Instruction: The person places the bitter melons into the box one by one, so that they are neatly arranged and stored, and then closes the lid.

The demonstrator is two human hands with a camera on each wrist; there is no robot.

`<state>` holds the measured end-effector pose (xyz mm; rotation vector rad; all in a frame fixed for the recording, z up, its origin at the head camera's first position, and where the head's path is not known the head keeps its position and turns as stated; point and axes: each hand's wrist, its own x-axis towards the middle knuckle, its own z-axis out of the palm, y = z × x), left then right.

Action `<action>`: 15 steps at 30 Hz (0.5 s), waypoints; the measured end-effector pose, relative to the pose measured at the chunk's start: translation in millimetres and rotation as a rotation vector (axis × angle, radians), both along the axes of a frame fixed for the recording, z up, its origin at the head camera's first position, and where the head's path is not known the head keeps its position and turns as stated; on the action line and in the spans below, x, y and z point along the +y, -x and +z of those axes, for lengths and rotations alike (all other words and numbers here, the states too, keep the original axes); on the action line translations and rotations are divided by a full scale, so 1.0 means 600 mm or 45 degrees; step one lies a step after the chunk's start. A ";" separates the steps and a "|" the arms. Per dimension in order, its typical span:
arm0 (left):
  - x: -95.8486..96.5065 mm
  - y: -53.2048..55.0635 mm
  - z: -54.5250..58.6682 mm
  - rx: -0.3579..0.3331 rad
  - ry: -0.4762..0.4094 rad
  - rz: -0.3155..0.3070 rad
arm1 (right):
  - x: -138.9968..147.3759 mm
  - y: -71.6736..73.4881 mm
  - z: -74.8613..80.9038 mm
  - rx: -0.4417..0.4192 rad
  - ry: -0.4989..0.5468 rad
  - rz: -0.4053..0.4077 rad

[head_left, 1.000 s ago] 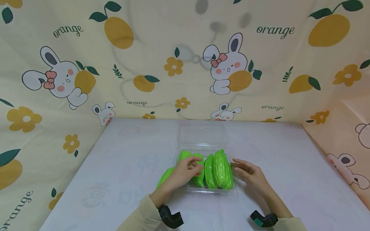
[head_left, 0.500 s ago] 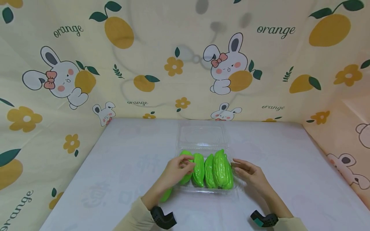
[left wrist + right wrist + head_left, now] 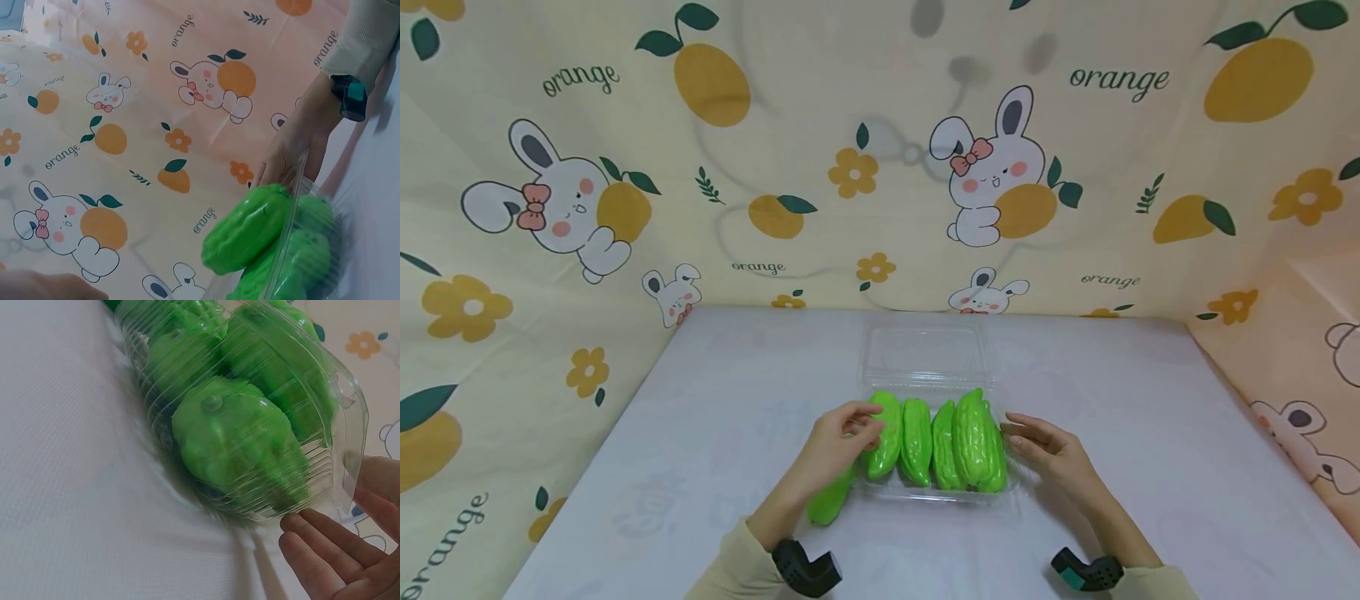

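Across the wall cloth point(image 3: 820, 108), the word "orange" point(image 3: 1120, 79) reads 5 times in the head view, in dark green script, among printed fruit, flowers and white rabbits. Pale marks on the white tabletop point(image 3: 722, 408) are too faint to read, and no lettering can be made out on the black wrist devices point(image 3: 807, 569); the 1 on the right wrist has a teal patch.

On the tabletop stands a clear plastic container point(image 3: 891, 492), its lid point(image 3: 923, 350) folded back away from the person. At least 5 bright green gourds point(image 3: 973, 446) lie inside, lengthwise and side by side, bunched closest at the right end. Another, the loose gourd point(image 3: 827, 505), lies outside by the container's near left corner, its far end hidden behind the left hand point(image 3: 837, 439).

That hand is at the container's left side, fingers loosely bent with a gap to the thumb, fingertips overlapping the leftmost gourd point(image 3: 886, 450) in view; whether they touch it I cannot tell. The right hand point(image 3: 1048, 447) is just beside the container's right wall, fingers extended and slightly apart, clamped on nothing; contact with the wall is unclear. Both wrists emerge from cream sleeves point(image 3: 733, 562).
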<state>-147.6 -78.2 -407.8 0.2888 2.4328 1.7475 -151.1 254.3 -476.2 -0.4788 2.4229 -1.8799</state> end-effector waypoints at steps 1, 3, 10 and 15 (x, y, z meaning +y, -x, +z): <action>-0.002 0.000 0.000 0.003 0.009 0.009 | 0.000 0.000 0.000 -0.001 0.000 0.000; -0.008 0.000 0.000 0.007 0.021 0.022 | 0.000 0.000 0.000 -0.002 -0.002 0.002; -0.029 -0.004 -0.008 -0.007 0.072 0.061 | 0.001 0.000 -0.002 0.009 -0.008 -0.002; -0.041 -0.009 -0.011 -0.026 0.107 0.105 | 0.000 0.000 -0.001 0.001 0.021 0.015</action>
